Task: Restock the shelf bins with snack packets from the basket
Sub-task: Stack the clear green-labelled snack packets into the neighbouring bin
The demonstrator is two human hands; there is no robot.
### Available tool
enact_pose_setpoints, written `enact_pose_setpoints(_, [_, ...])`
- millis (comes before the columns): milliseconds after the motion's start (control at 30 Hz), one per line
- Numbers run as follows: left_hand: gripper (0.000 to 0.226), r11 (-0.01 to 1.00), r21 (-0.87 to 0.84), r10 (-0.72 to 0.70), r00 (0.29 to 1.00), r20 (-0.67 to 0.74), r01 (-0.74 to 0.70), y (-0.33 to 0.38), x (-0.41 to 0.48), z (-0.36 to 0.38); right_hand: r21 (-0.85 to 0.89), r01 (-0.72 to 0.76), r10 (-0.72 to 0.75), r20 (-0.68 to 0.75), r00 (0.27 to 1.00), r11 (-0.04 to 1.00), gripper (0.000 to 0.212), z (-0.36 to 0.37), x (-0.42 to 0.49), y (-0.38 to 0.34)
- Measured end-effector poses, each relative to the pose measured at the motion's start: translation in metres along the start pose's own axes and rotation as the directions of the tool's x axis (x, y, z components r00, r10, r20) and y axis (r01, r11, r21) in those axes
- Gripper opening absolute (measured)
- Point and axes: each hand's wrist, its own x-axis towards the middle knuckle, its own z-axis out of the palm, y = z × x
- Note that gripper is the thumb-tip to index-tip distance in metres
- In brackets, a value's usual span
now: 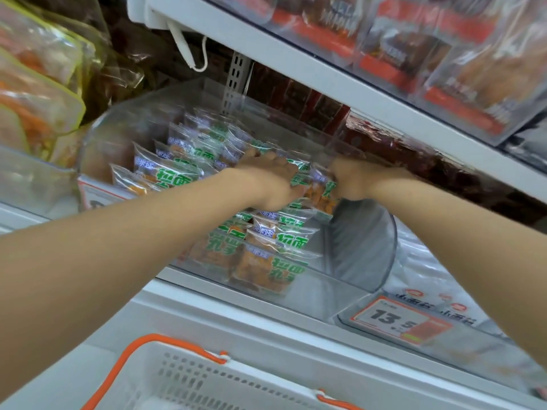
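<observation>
Clear green-printed snack packets (268,261) heaped in clear plastic shelf bin (364,247). My left hand (266,182) and right hand (352,180) clutch bunch between them above heap. Best lower flat, spread rearward, not over front lip. White orange-handled basket (189,377) below.

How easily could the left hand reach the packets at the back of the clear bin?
Probably yes: the left hand, though holding packets, is inside the clear bin, and the back packets lie uncovered beyond it.

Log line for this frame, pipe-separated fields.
step: restocking | left hand: grips snack packets | right hand: grips same bundle | clear bin: part full | basket: below bin
</observation>
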Motion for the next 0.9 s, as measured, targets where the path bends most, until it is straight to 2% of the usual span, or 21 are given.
enact_pose_setpoints(67, [0.066,1.0,-0.01,0.001,1.0,-0.004,-0.001,0.001,-0.001,0.001,-0.036,-0.011,0.008,-0.062,0.998,0.999,0.008,0.009,-0.001,-0.004])
enact_pose_setpoints(133, [0.066,1.0,-0.017,0.003,1.0,-0.007,-0.003,0.001,0.0,0.001,-0.038,-0.02,0.015,-0.124,0.992,0.999,0.025,0.015,-0.002,-0.004])
enact_pose_setpoints(233, [0.066,1.0,-0.027,0.005,1.0,-0.01,-0.006,-0.001,0.001,0.002,-0.047,-0.018,0.012,-0.119,0.993,0.999,0.037,0.017,-0.002,-0.006])
enact_pose_setpoints(400, [0.065,0.999,-0.036,0.011,1.0,-0.011,-0.012,-0.001,0.002,0.003,-0.088,-0.056,0.045,-0.123,0.991,0.995,0.041,0.017,0.0,-0.011])
enact_pose_setpoints(533, [0.065,0.999,-0.045,0.017,1.0,-0.018,-0.017,-0.001,0.001,0.003,-0.193,-0.1,0.07,-0.157,0.985,0.976,0.039,0.015,-0.006,-0.015])
enact_pose_setpoints(700, [0.066,0.998,-0.05,0.025,0.999,-0.029,-0.026,-0.002,0.002,0.005,-0.202,-0.094,0.056,-0.185,0.981,0.975,0.06,0.014,-0.014,-0.014])
enact_pose_setpoints(833, [0.065,0.998,-0.05,0.029,0.999,-0.017,-0.029,-0.002,0.002,0.006,-0.267,-0.119,0.08,-0.153,0.985,0.956,0.029,0.018,-0.009,-0.017])
enact_pose_setpoints(900, [0.065,0.998,-0.057,0.033,0.999,-0.018,-0.034,-0.002,0.002,0.005,-0.29,-0.127,0.084,-0.155,0.984,0.949,0.027,0.016,-0.007,-0.021])
